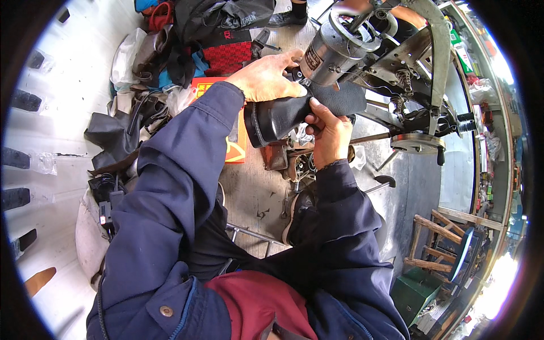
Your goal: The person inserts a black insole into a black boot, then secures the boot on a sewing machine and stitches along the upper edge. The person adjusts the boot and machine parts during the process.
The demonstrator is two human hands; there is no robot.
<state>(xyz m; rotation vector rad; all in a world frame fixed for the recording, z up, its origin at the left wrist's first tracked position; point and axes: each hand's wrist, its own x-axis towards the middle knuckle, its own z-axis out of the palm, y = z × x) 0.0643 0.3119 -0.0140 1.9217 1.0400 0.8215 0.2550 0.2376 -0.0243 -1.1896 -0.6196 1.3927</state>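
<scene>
Black leather footwear, apparently a boot (280, 116), is held under the head of a hand-cranked sewing machine (331, 54). Its wide, stitched opening faces left. My left hand (266, 78) lies over the top of it, fingers bent toward the machine's foot and thumb pressed along the leather. From below, my right hand (330, 135) pinches its near edge between thumb and curled fingers. A flat dark piece (340, 100) extends to the right beneath the machine head; whether it belongs to the boot I cannot tell. The stitching point is hidden behind my left fingers.
The machine's crank wheel (418, 143) stands right of my right hand. A red and yellow box (235, 150) lies below the boot. Bags and leather scraps (116, 136) pile up at left. A wooden stool (439, 243) and green box (415, 294) sit at lower right.
</scene>
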